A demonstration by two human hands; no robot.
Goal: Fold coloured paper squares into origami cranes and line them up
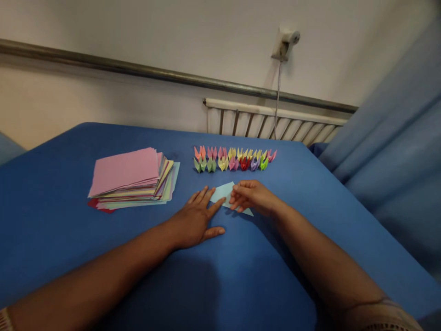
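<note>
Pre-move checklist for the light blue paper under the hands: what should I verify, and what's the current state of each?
1. Light blue paper sheet lies on the blue table: ok.
2. Left hand is flat, fingertips on the sheet's left edge: ok.
3. Right hand has its fingers down on the sheet: ok. Whether it pinches the sheet: cannot tell.
4. Edge alignment under the fingers: cannot tell, hidden.
5. Stack of coloured paper sheets sits apart, left of both hands: ok.
6. Row of small coloured folded paper pieces lies behind the hands, untouched: ok.
</note>
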